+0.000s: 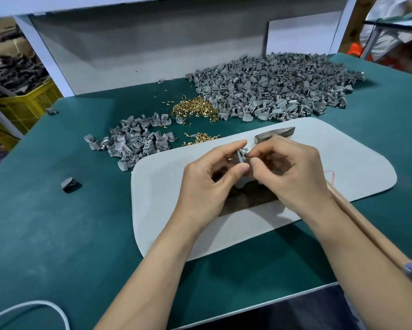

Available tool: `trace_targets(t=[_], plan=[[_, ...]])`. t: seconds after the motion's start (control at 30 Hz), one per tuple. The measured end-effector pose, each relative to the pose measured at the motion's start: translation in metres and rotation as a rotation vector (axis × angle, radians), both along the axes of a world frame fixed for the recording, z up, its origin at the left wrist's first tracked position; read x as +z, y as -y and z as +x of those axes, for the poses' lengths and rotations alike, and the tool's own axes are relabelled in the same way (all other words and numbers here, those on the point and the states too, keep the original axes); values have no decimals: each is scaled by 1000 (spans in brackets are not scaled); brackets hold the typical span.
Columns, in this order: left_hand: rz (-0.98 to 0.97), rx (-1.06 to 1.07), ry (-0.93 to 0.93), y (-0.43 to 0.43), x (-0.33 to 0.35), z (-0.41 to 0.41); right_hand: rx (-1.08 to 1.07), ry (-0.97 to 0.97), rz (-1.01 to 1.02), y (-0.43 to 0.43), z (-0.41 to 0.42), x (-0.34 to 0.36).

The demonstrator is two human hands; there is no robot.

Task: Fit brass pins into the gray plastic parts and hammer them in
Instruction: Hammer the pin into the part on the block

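- Brass first: a pin (247, 157) is pinched between thumb and forefinger of the right hand (293, 172), its tip at the part (241, 155); so fine a pinch suits aiming a small thing at its hole, I judge.
- The left hand (207, 177) holds the gray part just above the mat (343, 163), thumb and fingers curled round it; it is turned toward the pin, likely so the hole faces the right hand; whether the pin is already seated I cannot tell.
- Both grips are closed: the left on the part, the right on the pin; neither touches the hammer (275, 135).
- The hammer lies on the mat, head just beyond the hands, handle running under the right forearm; it is close by for the blow to come.
- A dark block (245, 200) lies on the mat below the hands; probably the anvil for hammering.
- Loose pins (195, 108) lie heaped on the counter (57, 222) just behind the mat, within reach; a big pile (271, 86) of gray parts sits to their right, a small pile (133, 141) to their left; which holds finished pieces is unclear.
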State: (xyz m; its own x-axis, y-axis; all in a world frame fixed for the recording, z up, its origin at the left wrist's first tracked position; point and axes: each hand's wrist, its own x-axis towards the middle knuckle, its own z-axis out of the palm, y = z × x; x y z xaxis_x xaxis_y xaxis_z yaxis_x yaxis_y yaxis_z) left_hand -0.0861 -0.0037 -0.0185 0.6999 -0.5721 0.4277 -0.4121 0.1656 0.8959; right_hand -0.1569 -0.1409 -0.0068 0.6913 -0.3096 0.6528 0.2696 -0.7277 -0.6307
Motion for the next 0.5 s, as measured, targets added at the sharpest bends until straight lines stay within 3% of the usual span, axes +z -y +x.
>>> trace_targets(t=[0.17,0.23,0.33,0.5], plan=[[32,64,18,1,-4,1,-378,40,111,16,-9,12],[41,88,9,1,-5,3,-518,-271,7,35,-12,16],[65,152,9,1,-8,6,-485,-865,-184,60,-11,15],[149,181,-33,0,-11,11,-417,-1106,-284,80,0,23]])
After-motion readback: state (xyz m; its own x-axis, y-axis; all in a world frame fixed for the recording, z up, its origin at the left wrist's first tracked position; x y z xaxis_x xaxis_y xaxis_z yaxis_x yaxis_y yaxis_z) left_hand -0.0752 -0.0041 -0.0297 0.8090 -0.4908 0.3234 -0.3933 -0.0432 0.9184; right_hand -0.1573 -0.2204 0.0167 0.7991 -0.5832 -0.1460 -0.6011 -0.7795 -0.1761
